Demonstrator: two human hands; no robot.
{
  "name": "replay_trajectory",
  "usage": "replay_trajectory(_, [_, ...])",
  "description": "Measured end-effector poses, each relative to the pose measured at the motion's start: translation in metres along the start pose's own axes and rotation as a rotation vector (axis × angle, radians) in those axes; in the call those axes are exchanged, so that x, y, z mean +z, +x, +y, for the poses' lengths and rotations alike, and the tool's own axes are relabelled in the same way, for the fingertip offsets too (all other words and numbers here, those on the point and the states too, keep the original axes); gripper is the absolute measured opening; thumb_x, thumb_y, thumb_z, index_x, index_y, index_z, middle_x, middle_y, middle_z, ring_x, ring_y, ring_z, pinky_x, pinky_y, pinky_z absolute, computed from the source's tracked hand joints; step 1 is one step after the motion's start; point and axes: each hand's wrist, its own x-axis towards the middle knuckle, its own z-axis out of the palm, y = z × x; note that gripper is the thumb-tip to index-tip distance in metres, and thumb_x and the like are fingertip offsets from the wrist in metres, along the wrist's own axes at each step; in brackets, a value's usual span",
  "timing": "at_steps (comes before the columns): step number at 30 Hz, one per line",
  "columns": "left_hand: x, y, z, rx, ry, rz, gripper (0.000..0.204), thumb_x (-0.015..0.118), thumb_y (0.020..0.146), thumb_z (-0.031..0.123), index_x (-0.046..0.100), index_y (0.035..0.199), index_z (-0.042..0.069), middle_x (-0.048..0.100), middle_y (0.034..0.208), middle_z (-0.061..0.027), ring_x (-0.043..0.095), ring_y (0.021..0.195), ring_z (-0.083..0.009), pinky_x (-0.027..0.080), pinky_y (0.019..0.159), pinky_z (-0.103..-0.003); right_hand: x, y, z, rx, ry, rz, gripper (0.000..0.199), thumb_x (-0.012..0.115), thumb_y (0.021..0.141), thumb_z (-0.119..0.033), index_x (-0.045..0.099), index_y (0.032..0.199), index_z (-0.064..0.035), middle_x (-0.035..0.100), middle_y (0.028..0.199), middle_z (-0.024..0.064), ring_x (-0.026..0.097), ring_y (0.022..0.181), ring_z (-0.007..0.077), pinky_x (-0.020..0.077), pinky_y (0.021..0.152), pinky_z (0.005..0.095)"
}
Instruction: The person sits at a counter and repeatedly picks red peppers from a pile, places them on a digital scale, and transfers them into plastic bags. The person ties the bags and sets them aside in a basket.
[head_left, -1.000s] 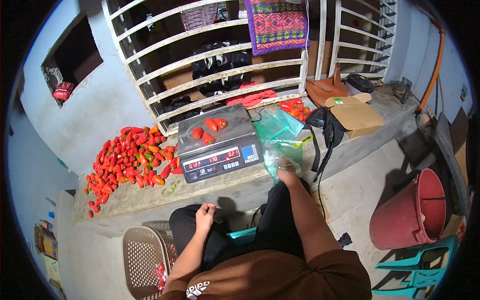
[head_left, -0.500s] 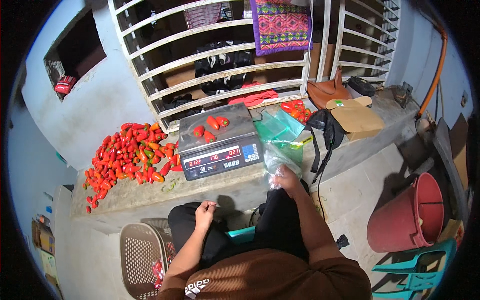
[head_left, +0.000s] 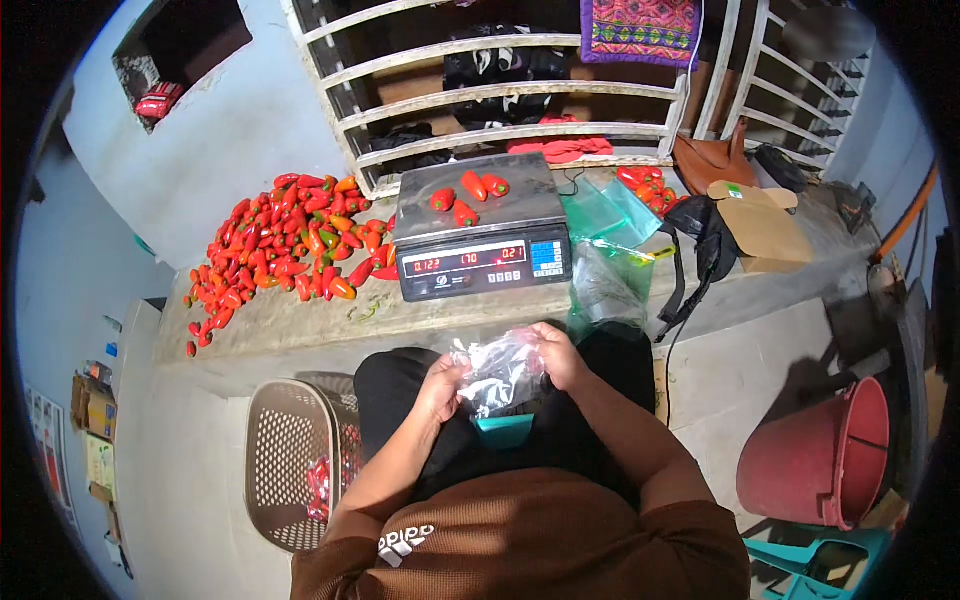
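Observation:
Over my lap, both hands grip a clear plastic bag (head_left: 500,375). My left hand (head_left: 440,388) pinches its left side and my right hand (head_left: 560,356) its upper right corner; the bag looks flat, with nothing visible inside. Just beyond my hands, a dark digital scale (head_left: 485,225) stands on the concrete ledge with a lit red display. Several red peppers (head_left: 472,186) lie on its plate. To the left of the scale spreads a large heap of red and orange peppers (head_left: 290,240). More clear bags (head_left: 605,290) lie on green plastic at the scale's right.
A beige perforated basket (head_left: 290,450) with red contents stands on the floor at left. Along the ledge's right are red peppers (head_left: 650,188), a black bag (head_left: 705,240), a cardboard box (head_left: 755,225) and a brown bag (head_left: 715,160). A red bucket (head_left: 800,455) tilts at lower right.
My right hand has brought a clear bag from the scale's right to over my lap. My left hand now holds it too. The view has shifted; the peppers on the scale stay put.

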Motion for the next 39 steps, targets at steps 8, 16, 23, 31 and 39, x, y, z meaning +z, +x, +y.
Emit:
replay_trajectory(8, [-0.001, 0.007, 0.008, 0.175, -0.164, 0.192, 0.009, 0.054, 0.083, 0.021, 0.052, 0.083, 0.012, 0.054, 0.071, 0.0026, 0.045, 0.054, -0.0079, 0.04, 0.05, -0.023, -0.002, -0.002, -0.009, 0.151, -0.01, -0.09, 0.023, 0.052, 0.08, -0.009, 0.05, 0.101, 0.0007, 0.056, 0.084, 0.0037, 0.052, 0.07, 0.0088, 0.0405, 0.06, 0.0208])
replay_trajectory(16, [-0.061, 0.016, 0.032, 0.32, -0.383, 0.335, 0.011, 0.058, 0.08, 0.02, 0.05, 0.082, 0.012, 0.053, 0.071, 0.0024, 0.052, 0.065, -0.0114, 0.044, 0.06, -0.033, -0.013, 0.003, -0.011, 0.173, -0.064, -0.037, 0.025, 0.055, 0.079, -0.015, 0.051, 0.099, -0.0017, 0.053, 0.082, 0.0013, 0.045, 0.062, 0.0087, 0.0422, 0.062, 0.0252])
replay_trajectory(23, [-0.062, 0.018, 0.036, 0.242, -0.474, 0.379, 0.004, 0.052, 0.082, 0.01, 0.049, 0.081, 0.012, 0.054, 0.071, 0.0014, 0.054, 0.066, -0.0124, 0.049, 0.063, -0.033, -0.012, 0.001, -0.017, 0.16, 0.062, 0.111, 0.019, 0.05, 0.085, -0.018, 0.049, 0.096, -0.0018, 0.056, 0.086, 0.0073, 0.053, 0.068, 0.0115, 0.0446, 0.059, 0.0268])
replay_trajectory(31, [-0.073, 0.023, 0.03, 0.222, -0.549, 0.289, 0.006, 0.053, 0.081, 0.007, 0.05, 0.084, 0.011, 0.051, 0.066, 0.0012, 0.052, 0.059, -0.0118, 0.049, 0.062, -0.031, -0.018, -0.002, -0.037, 0.043, 0.073, 0.117, 0.015, 0.048, 0.086, -0.019, 0.05, 0.093, -0.0051, 0.051, 0.068, -0.0007, 0.044, 0.046, 0.005, 0.037, 0.04, 0.0182])
replay_trajectory(39, [-0.065, 0.024, 0.031, 0.19, -0.536, 0.36, 0.009, 0.055, 0.082, 0.015, 0.048, 0.077, 0.014, 0.045, 0.057, 0.0041, 0.046, 0.049, -0.0097, 0.049, 0.059, -0.03, -0.038, 0.028, -0.057, -0.152, 0.107, 0.17, 0.011, 0.051, 0.084, -0.021, 0.051, 0.084, -0.0099, 0.049, 0.068, -0.0031, 0.044, 0.05, 0.0073, 0.0378, 0.043, 0.0199])
